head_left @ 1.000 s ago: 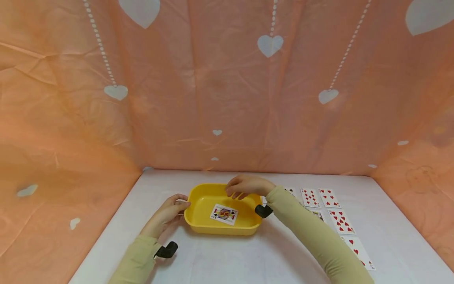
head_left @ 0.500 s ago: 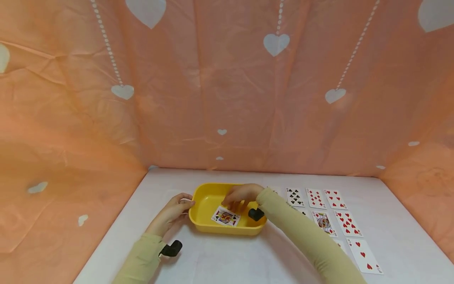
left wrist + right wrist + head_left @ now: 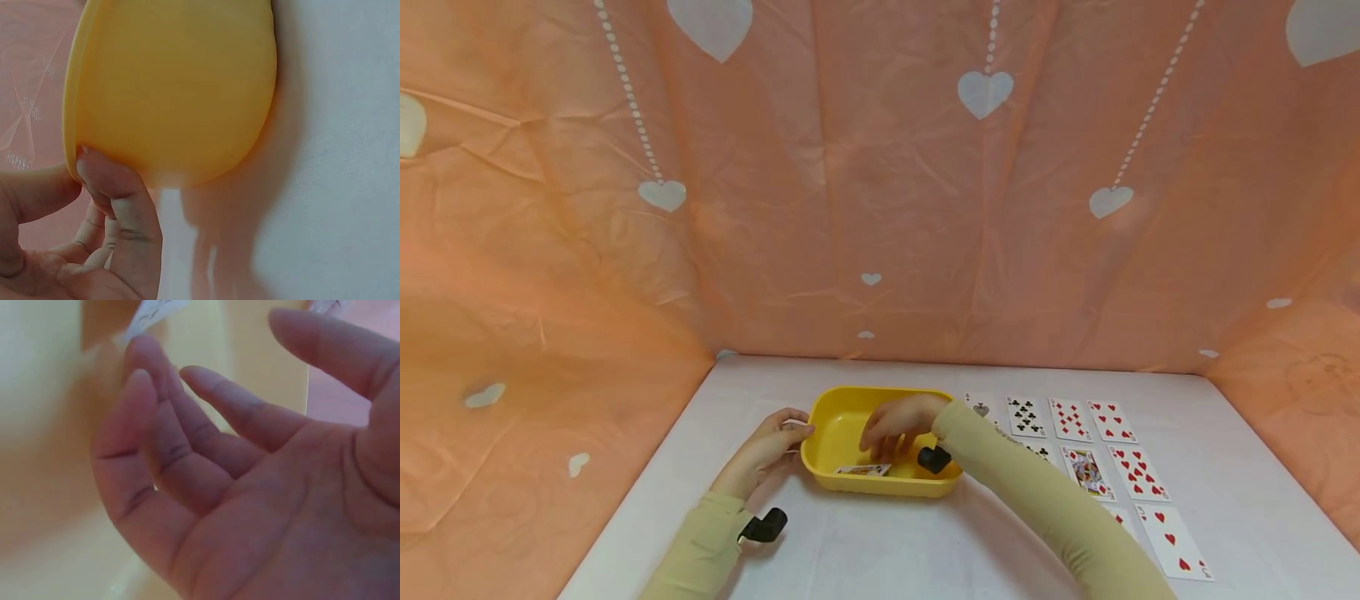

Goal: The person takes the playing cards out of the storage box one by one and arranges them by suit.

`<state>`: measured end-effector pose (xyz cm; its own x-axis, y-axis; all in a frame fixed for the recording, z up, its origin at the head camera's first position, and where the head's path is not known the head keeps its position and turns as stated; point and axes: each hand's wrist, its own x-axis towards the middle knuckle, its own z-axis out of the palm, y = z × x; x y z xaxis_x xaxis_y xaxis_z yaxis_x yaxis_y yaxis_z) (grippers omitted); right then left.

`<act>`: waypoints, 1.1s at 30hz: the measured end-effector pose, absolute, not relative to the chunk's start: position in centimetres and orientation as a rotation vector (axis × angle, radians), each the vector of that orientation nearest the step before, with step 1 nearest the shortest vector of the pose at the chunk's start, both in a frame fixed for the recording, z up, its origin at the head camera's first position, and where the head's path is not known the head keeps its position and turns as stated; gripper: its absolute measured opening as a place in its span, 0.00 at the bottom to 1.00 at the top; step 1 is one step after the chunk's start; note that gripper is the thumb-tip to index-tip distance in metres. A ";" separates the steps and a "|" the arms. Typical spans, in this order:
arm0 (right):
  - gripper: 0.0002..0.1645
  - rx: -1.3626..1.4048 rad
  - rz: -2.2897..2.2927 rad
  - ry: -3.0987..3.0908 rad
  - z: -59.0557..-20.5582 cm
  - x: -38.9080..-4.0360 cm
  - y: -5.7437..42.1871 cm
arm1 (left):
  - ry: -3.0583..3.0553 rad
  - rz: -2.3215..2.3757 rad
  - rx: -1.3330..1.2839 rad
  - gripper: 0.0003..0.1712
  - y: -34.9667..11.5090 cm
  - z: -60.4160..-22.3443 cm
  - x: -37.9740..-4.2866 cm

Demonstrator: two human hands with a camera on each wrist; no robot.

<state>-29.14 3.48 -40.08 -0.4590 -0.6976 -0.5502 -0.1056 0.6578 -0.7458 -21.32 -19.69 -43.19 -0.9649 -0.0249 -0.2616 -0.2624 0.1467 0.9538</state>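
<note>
A shallow yellow plastic tub (image 3: 880,487) with rounded corners stands on the white table. My left hand (image 3: 769,446) grips its left end, thumb and index finger pinching the rim (image 3: 72,125). Inside the tub, a playing card (image 3: 862,470) with a court figure lies tilted at the near wall, its lower part hidden by that wall. My right hand (image 3: 898,427) reaches down into the tub, fingers loosely bent. In the right wrist view the card (image 3: 156,311) shows its edge at the fingertips (image 3: 145,350), while the thumb stands well apart from it.
Face-up playing cards lie in rows right of the tub, among them an ace of spades (image 3: 981,406), a king of diamonds (image 3: 1087,472) and a three of hearts (image 3: 1172,540). My right sleeve (image 3: 1037,492) covers some. An orange curtain (image 3: 910,208) hangs behind the table.
My right hand has come down into the tub and moved left. The card, flat on the tub's floor before, has slid toward the near wall and tilted. My left hand keeps its grip.
</note>
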 end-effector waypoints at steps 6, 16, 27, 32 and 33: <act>0.09 -0.702 -0.701 1.940 -40.1 -28.9 2.9 | 2.219 1.933 -0.286 0.16 -19.8 -43.4 -21.2; 0.10 -0.671 -0.679 1.959 -40.1 -28.2 2.5 | 2.221 1.932 -0.304 0.15 -19.8 -43.8 -21.1; 0.12 -0.656 -0.712 1.945 -39.7 -28.5 2.0 | 2.236 1.909 -0.322 0.16 -19.7 -43.5 -21.3; 0.14 -0.665 -0.701 1.933 -39.6 -28.4 1.8 | 2.220 1.944 -0.276 0.15 -19.8 -43.5 -21.3; 0.14 -0.672 -0.701 1.926 -39.6 -28.4 1.8 | 2.211 1.958 -0.255 0.15 -19.8 -43.5 -21.2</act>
<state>-28.38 1.79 -39.57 -0.4024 -0.7026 -0.5869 -0.1610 0.6854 -0.7101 -21.24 -19.83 -43.49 -0.9697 -0.0112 -0.2439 -0.2435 0.1195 0.9625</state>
